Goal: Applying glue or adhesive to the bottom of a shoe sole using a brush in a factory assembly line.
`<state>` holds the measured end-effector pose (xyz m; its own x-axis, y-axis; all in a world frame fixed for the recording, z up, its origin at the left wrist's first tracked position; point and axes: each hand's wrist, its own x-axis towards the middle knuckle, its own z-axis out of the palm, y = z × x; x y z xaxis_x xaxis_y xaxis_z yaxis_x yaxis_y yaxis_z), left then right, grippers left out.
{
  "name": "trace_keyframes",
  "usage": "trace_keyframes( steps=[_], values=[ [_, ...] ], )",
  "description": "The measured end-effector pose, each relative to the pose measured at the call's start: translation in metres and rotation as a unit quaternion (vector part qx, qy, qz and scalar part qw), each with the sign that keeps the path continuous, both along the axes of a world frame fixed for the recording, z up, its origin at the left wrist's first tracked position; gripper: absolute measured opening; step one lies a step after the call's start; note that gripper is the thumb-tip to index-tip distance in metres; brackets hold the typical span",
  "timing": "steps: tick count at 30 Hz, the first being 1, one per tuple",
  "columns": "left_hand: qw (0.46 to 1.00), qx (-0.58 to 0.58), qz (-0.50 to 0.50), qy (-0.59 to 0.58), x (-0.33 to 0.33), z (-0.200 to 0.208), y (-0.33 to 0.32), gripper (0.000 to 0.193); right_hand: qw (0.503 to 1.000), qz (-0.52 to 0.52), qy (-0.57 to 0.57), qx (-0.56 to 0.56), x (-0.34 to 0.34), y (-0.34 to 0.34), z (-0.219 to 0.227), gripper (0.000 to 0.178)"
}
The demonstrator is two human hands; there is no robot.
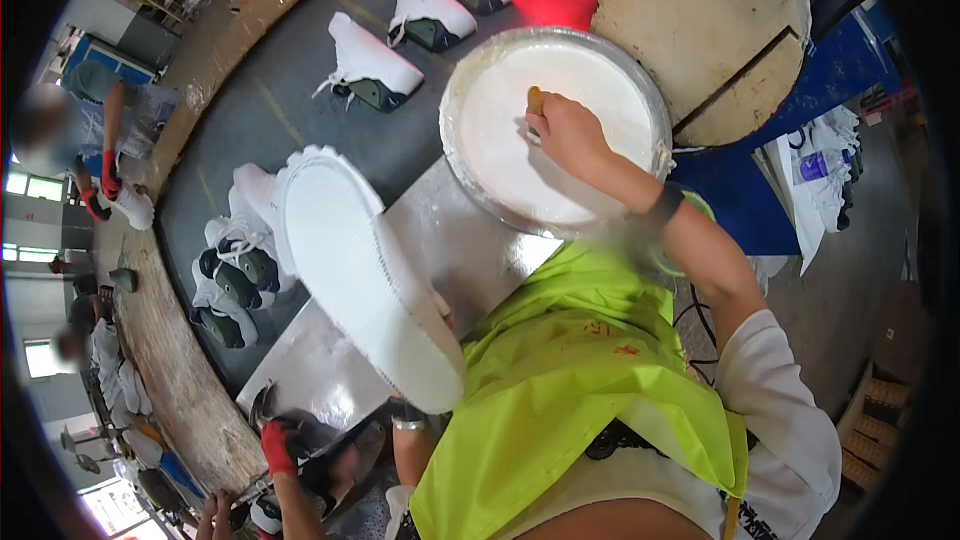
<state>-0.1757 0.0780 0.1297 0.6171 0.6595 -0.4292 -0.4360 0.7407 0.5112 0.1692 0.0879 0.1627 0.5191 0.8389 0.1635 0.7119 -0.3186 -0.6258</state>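
- Lower left of the basin (452, 115): one white shoe (345, 260), tilted, textured sole facing up toward the camera.
- Behind that shoe, lower left of the basin: left hand (446, 320), almost wholly hidden, a sliver of skin at the shoe's edge; closure of its fingers cannot be told.
- Over the basin: right hand (572, 135), closed around a tan handle (535, 98); the tool's far end is not distinguishable. Dark band (665, 206) at the wrist.
- Inside the basin: smooth white liquid (605, 85); pale residue coats the rim.
- Under the basin and to its lower left: shiny metal sheet (435, 202).
- Upper left of the basin: white shoes with dark green parts (365, 55), in a spaced row on a dark tabletop (270, 60).
- Left of the basin, past the tilted shoe: a cluster of similar shoes (238, 283), close together.
- Below the basin: yellow-green apron (580, 330) on the wearer.
- Upper right of the basin: worn, stained board (690, 20).
- Far left of the basin: a co-worker's red-gloved hands (109, 176) at a white item (134, 206).
- Well below left of the basin: another person's red-gloved hand (277, 446).
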Motion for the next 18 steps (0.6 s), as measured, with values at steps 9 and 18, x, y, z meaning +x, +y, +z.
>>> trace_keyframes(
  steps=[9,18],
  values=[
    [0.994,0.02,-0.035,0.102,0.02,-0.02,0.02,0.041,0.973,-0.001,0.104,0.207,0.002,-0.003,0.022,0.017],
    [0.983,0.067,-0.012,0.171,0.058,0.024,0.019,0.038,0.841,0.108,0.474,0.237,-0.078,0.015,0.062,0.023]
  ],
)
